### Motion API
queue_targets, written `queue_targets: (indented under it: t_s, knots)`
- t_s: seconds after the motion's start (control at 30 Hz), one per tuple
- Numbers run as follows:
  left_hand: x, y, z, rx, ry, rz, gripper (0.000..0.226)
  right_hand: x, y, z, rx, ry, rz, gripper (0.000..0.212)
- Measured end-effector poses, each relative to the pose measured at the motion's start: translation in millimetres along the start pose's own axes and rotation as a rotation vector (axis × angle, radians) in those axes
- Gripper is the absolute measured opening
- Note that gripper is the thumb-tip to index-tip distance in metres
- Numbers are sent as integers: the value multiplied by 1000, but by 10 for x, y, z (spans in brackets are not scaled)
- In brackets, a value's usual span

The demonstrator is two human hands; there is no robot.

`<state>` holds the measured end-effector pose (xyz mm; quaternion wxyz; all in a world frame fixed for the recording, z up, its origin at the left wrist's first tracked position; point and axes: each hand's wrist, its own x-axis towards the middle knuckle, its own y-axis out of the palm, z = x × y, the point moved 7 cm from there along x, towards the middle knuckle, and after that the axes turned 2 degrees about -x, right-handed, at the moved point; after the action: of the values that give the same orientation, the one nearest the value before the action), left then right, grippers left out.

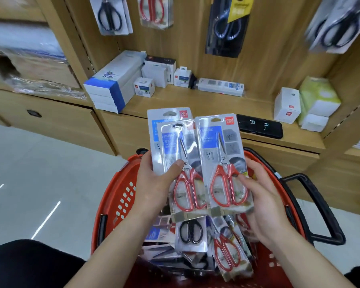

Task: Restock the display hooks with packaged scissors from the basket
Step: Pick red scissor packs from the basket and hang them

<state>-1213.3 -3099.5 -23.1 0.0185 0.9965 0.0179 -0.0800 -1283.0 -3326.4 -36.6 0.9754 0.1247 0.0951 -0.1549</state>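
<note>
Held scissor packs (216, 154) above basket (116, 196), loose packs (192, 233) inside it, shelf (195, 100) behind, hanging packs (227, 26) above.

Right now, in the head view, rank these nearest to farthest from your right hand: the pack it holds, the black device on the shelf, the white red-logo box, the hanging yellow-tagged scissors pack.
1. red-handled scissors pack, gripped in the right hand.
2. black device, shelf front edge, above the hand.
3. white red-logo box, farther back, rightward.
4. yellow-tagged scissors pack, hanging high on the panel.

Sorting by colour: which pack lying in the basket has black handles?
The black-handled pack just below the held packs; the loose red-handled pack lies right of it.
</note>
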Motion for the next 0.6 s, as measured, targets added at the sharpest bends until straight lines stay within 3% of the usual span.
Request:
queue_targets:
  t_s: [0.27,0.6]
  knots:
    - [72,271,-597,-63,25,58,41,19,52,723,30,-115,-45,38]
    - [131,1119,-2030,-253,166,159,39,60,-312,2663,-53,-486,-135,49]
